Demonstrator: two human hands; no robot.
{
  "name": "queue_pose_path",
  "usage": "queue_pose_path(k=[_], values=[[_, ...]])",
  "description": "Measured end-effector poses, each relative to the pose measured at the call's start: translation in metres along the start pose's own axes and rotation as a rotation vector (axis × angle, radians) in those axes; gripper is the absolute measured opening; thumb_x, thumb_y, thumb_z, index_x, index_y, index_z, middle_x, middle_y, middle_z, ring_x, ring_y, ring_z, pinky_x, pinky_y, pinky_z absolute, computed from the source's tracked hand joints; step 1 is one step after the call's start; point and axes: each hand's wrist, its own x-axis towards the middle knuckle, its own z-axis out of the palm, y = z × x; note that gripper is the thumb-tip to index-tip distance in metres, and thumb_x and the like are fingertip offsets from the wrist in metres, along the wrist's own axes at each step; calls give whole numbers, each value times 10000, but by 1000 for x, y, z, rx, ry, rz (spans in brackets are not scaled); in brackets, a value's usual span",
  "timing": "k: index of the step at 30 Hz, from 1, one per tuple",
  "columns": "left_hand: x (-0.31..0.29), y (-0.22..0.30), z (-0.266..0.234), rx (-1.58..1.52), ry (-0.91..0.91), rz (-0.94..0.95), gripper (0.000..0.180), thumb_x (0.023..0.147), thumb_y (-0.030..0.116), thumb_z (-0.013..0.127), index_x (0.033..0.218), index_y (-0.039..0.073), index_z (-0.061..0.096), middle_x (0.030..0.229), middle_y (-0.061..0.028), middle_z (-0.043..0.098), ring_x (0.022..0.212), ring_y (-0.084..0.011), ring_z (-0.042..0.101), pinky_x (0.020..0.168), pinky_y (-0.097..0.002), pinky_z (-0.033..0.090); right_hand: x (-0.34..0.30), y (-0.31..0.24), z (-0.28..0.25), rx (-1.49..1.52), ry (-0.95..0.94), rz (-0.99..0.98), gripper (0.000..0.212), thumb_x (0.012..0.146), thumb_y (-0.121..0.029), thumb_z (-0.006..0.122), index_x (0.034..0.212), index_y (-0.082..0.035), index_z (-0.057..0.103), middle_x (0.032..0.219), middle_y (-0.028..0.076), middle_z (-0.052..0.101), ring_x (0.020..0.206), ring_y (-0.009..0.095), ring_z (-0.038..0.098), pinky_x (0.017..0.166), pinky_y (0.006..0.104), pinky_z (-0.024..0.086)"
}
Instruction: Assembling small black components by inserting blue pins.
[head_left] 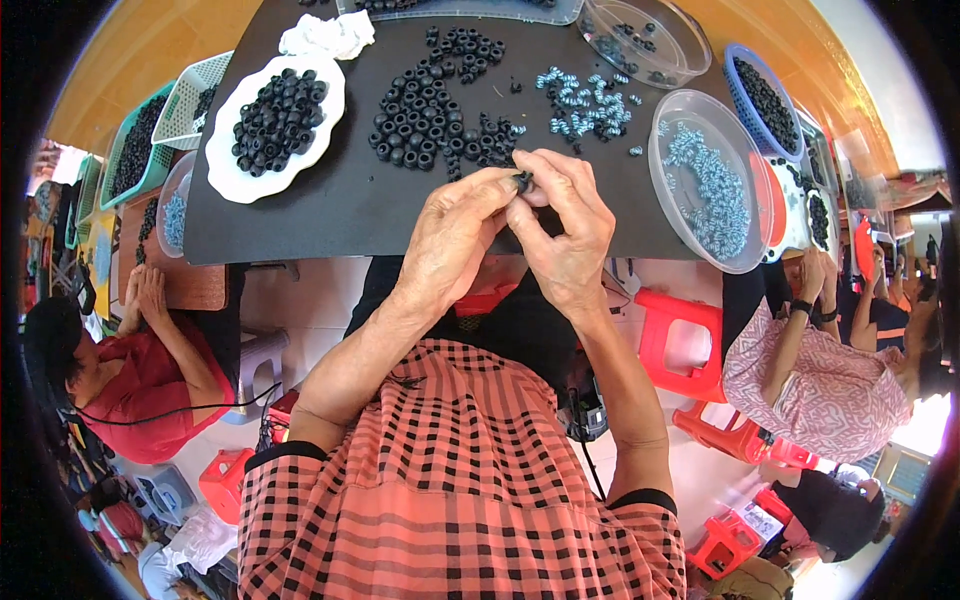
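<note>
Just over the near edge of the dark table, both my hands meet fingertip to fingertip around a small black part [523, 181]. My left hand [447, 238] pinches it between thumb and forefinger, and my right hand [568, 228] closes on it from the other side. The fingers cover most of the part, so its exact kind is unclear. Beyond my hands lies a loose pile of round black beads with holes [412, 122], with smaller black pieces [490, 148] closer to me. Small light-blue striped coil-like pieces [588, 103] are scattered to the right.
A white scalloped plate [222, 165] of black beads and crumpled white tissue [328, 36] are at left. A round clear tray [668, 200] of blue pieces stands at right, a clear round container [690, 62] behind it. People sit on both sides; red stools [652, 345] stand on the floor.
</note>
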Motion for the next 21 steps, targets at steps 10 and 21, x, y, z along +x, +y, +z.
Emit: queue_pose_path(k=[10, 21], values=[[0, -7, -2, -102, 24, 0, 183, 945, 74, 499, 1036, -39, 610, 995, -55, 603, 912, -115, 548, 840, -263, 450, -6, 9, 4, -124, 77, -137, 394, 670, 86, 688, 1057, 22, 650, 988, 140, 634, 861, 257, 595, 725, 334, 509], [6, -8, -12, -126, -24, -9, 162, 947, 94, 505, 1005, -12, 612, 942, -34, 597, 889, -111, 553, 818, -265, 457, -7, 12, 12, -93, 118, -124, 371, 685, 94, 678, 1047, 14, 655, 997, 133, 647, 866, 240, 604, 696, 312, 511]])
